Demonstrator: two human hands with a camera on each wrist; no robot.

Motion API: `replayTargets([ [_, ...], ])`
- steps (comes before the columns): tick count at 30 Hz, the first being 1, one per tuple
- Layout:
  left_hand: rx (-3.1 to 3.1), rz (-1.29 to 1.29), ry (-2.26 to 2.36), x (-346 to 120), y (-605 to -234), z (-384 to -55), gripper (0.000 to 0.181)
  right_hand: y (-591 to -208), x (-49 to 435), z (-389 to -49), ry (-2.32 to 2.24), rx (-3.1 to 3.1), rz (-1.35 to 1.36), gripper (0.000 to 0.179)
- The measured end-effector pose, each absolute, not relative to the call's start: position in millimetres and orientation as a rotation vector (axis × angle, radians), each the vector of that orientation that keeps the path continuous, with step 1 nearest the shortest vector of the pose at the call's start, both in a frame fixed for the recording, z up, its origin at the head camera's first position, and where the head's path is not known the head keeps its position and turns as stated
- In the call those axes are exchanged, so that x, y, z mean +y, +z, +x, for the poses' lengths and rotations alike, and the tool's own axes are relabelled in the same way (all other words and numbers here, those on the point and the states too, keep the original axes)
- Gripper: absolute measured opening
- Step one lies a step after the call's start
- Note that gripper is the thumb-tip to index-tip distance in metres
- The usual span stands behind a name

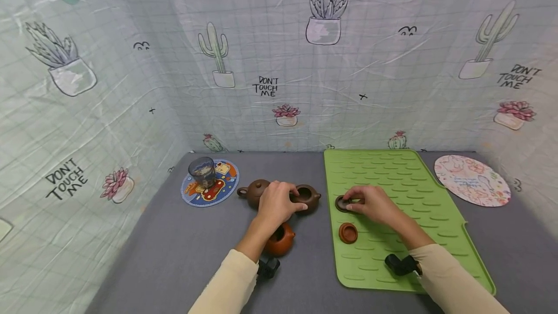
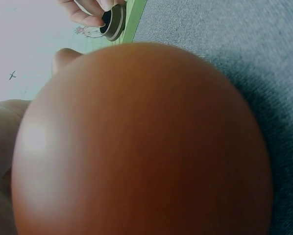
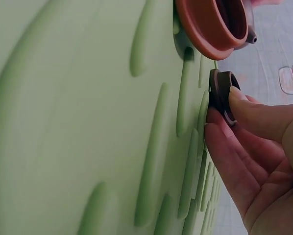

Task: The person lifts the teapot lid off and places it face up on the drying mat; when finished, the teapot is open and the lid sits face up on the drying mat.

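Note:
My left hand (image 1: pixel 276 202) grips the left side of a lidless dark brown teapot (image 1: pixel 313 199), its opening facing up. Those fingers partly cover a second dark brown teapot (image 1: pixel 255 193). Below the left wrist stands a reddish-brown teapot (image 1: pixel 281 242), open on top; its round body (image 2: pixel 141 142) fills most of the left wrist view. Over the green mat (image 1: pixel 392 168), my right hand (image 1: pixel 370 203) pinches a dark brown teapot lid (image 3: pixel 222 95) between thumb and fingers. The lid lies upside down at the mat's left edge. Nearer me is an upturned reddish-brown lid (image 1: pixel 348 233).
A dark glass cup (image 1: pixel 202 171) stands on a round blue patterned coaster (image 1: pixel 198 200) at the far left. On the far right lies a pink-and-white round coaster (image 1: pixel 472 180). A printed cloth (image 1: pixel 287 57) hangs behind the grey table (image 1: pixel 174 260).

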State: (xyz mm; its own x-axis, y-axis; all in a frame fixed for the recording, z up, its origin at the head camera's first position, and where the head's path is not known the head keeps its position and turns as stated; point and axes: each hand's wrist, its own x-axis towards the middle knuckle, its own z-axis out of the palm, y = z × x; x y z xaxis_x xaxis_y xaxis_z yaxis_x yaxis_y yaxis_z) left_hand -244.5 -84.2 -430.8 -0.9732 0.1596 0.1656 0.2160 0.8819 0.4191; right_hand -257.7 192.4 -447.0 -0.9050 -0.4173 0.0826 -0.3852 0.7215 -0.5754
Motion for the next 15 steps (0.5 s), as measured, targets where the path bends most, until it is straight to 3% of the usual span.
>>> replayTargets([
  [15,-2.925,-0.295,-0.657,-83.9,-430.8,-243.8,0.031,-446.1,190.9,-257.9,-0.965,2.862,-0.637,0.016],
])
